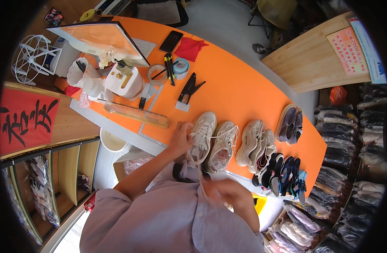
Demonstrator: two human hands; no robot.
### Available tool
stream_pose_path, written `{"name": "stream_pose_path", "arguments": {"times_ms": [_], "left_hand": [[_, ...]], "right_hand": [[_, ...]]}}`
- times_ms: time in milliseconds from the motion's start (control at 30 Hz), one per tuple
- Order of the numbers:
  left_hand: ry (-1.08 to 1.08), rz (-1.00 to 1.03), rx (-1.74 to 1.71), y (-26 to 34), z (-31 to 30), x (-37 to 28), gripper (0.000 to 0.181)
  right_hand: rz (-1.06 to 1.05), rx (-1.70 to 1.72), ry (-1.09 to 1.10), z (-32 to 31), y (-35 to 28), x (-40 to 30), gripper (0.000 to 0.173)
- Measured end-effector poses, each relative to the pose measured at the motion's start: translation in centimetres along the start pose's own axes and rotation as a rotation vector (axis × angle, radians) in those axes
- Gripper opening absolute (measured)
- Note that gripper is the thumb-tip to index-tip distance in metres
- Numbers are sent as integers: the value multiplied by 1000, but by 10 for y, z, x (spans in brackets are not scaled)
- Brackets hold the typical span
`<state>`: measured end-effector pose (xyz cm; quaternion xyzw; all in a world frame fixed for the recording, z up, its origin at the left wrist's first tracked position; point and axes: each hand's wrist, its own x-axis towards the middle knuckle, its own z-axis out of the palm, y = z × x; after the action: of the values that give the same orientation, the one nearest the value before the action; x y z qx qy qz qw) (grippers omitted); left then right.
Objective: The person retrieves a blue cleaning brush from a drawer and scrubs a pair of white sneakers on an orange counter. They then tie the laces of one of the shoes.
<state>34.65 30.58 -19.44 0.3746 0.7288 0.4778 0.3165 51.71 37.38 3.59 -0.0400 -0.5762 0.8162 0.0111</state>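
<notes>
Two off-white lace-up sneakers stand side by side at the near edge of the orange tabletop (231, 85). My left hand (180, 138) is at the side of the left sneaker (204, 126), its fingers bent near the laces; whether they pinch a lace cannot be told. A pale shoelace runs from this shoe towards my body, to my right hand (226, 191), which is blurred and closed around it. Beside it, the right sneaker (223, 142) has its lace loose over the tongue, with a paper bearing writing inside.
Chunky beige sneakers (252, 142), dark slip-on shoes (288, 123) and several dark sandals (277, 174) stand to the right. A black stapler (187, 88), tape rolls (181, 66), a clear acrylic bar (136, 114) and a monitor (101, 38) lie or stand left and beyond. Bagged items (336, 126) fill racks at right.
</notes>
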Motion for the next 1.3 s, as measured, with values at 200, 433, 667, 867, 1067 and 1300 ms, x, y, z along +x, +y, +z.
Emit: {"name": "stream_pose_path", "arguments": {"times_ms": [200, 433, 667, 867, 1067, 1300], "left_hand": [[-66, 292, 300, 17, -4, -5, 32], [-446, -45, -356, 55, -14, -6, 14], [19, -4, -342, 122, -62, 12, 25], [77, -72, -124, 115, -60, 12, 23], [-321, -109, 67, 56, 7, 8, 26], [-328, -258, 410, 44, 39, 18, 32]], "right_hand": [[-216, 96, 154, -4, -8, -29, 23], [-66, 84, 557, -71, 60, 16, 25], [163, -1444, 602, -112, 176, 8, 27], [295, -627, 694, -71, 74, -31, 13], [-45, 191, 773, -40, -13, -63, 25], [-545, 150, 1000, -51, -18, -34, 30]]}}
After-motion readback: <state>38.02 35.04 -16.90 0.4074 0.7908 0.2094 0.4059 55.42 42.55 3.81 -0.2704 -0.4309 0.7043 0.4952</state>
